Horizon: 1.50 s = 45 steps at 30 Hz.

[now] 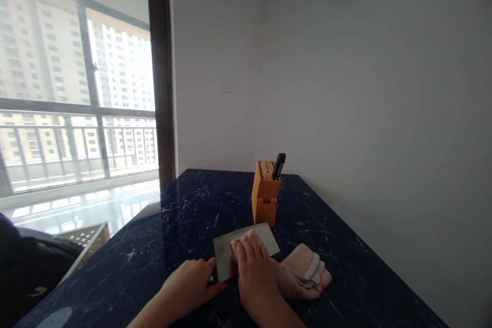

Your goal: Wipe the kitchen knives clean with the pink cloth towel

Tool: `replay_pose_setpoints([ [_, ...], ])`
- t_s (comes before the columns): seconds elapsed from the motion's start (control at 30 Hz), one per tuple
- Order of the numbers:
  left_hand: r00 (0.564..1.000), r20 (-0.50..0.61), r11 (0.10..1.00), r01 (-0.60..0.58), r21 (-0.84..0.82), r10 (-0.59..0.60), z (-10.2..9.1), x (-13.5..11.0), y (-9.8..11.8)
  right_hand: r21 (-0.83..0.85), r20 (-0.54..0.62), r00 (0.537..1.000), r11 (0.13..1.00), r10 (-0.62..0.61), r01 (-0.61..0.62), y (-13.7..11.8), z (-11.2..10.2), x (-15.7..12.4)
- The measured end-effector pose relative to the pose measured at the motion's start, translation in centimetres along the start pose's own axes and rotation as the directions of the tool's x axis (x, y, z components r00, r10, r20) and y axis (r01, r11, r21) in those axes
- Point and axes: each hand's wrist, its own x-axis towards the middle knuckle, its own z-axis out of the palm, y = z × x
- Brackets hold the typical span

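Observation:
A cleaver with a broad, shiny rectangular blade (223,252) lies over the dark tabletop, its far edge close to the knife block. My left hand (192,279) is closed at the blade's near left corner, where a bit of black handle shows between thumb and fingers; most of that handle is hidden. My right hand (253,271) presses a pale pink towel (303,266) flat against the blade, fingers bent over the cloth. The rest of the towel lies bunched on the table to the right of that hand.
Beyond the blade stands a wooden knife block (265,200) with black-handled tools (279,165) in it. The dark blue marbled table (207,200) meets a grey wall on the right. At lower left are a perforated pale chair or rack (90,238) and dark fabric (34,266).

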Motion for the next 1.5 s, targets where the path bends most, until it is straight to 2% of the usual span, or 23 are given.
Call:
replay_pose_setpoints([
  [0.1, 1.000, 0.010, 1.000, 0.011, 0.000, -0.011, 0.1, 0.0, 0.0, 0.064, 0.003, 0.990, 0.988, -0.141, 0.140, -0.7, -0.4, -0.6],
  [0.17, 1.000, 0.021, 1.000, 0.014, -0.006, -0.014, 0.0, 0.1, 0.0, 0.096, -0.004, 0.985, 0.981, -0.171, 0.171, -0.9, -0.8, -0.7],
  [0.37, 1.000, -0.007, 1.000, -0.001, 0.003, 0.001, 0.1, 0.0, 0.0, 0.067, -0.062, 0.997, 0.997, 0.051, -0.047, -0.3, -0.7, 0.1],
  [0.43, 1.000, -0.026, 1.000, -0.017, 0.005, 0.017, 0.3, 0.0, -0.1, 0.071, -0.066, 0.996, 0.996, 0.063, -0.058, -0.3, -0.5, 0.0],
  [0.57, 0.999, -0.029, 1.000, -0.015, 0.018, 0.016, 0.6, 0.1, -0.3, 0.140, -0.022, 0.991, 0.981, -0.133, 0.135, -0.9, -0.6, -0.6],
  [0.63, 0.999, -0.024, 1.000, -0.021, 0.017, 0.022, 0.6, 0.1, -0.3, 0.158, -0.021, 0.983, 0.971, -0.181, 0.182, -1.0, -0.7, -0.7],
  [0.7, 0.999, -0.023, 1.000, -0.027, 0.015, 0.027, 0.5, 0.1, -0.3, 0.135, -0.040, 0.992, 0.983, -0.118, 0.122, -0.9, -0.8, -0.6],
  [0.83, 1.000, -0.020, 1.000, -0.011, 0.016, 0.011, 0.3, 0.0, -0.1, 0.019, -0.079, 0.994, 0.997, 0.074, -0.073, -0.5, -0.5, 0.0],
  [0.9, 1.000, -0.021, 1.000, -0.011, 0.014, 0.011, 0.3, 0.0, -0.1, -0.015, -0.074, 0.993, 0.995, 0.094, -0.095, -0.6, -0.3, 0.0],
  [0.97, 1.000, -0.024, 1.000, -0.016, 0.023, 0.017, 0.4, 0.1, -0.2, -0.002, -0.055, 0.997, 0.999, 0.046, -0.046, -1.0, -0.1, -0.2],
  [1.1, 0.998, -0.034, 0.998, -0.051, 0.045, 0.053, 0.7, 0.3, -0.5, 0.071, -0.047, 0.988, 0.986, -0.146, 0.149, -1.7, -0.3, -0.7],
  [1.13, 0.998, -0.038, 0.997, -0.055, 0.047, 0.057, 0.8, 0.3, -0.5, 0.074, -0.049, 0.986, 0.984, -0.157, 0.160, -1.7, -0.5, -0.7],
  [1.2, 0.998, -0.041, 0.998, -0.051, 0.049, 0.053, 0.8, 0.3, -0.5, 0.055, -0.049, 0.994, 0.993, -0.101, 0.104, -1.4, -0.9, -0.5],
  [1.3, 0.999, -0.041, 0.999, -0.032, 0.040, 0.034, 0.6, 0.2, -0.4, -0.002, -0.049, 0.997, 0.998, 0.061, -0.062, -0.8, -1.2, -0.1],
  [1.37, 0.999, -0.034, 0.999, -0.027, 0.035, 0.028, 0.5, 0.1, -0.3, 0.000, -0.045, 0.995, 0.996, 0.091, -0.091, -0.7, -1.1, 0.0],
  [1.43, 0.999, -0.032, 0.999, -0.025, 0.045, 0.027, 0.4, 0.1, -0.2, 0.056, -0.041, 0.999, 0.998, 0.023, -0.021, -0.9, -0.8, -0.2],
  [1.5, 0.999, -0.038, 0.997, -0.033, 0.065, 0.035, 0.6, 0.1, -0.2, 0.130, -0.045, 0.994, 0.986, -0.100, 0.105, -1.2, -0.6, -0.4],
])
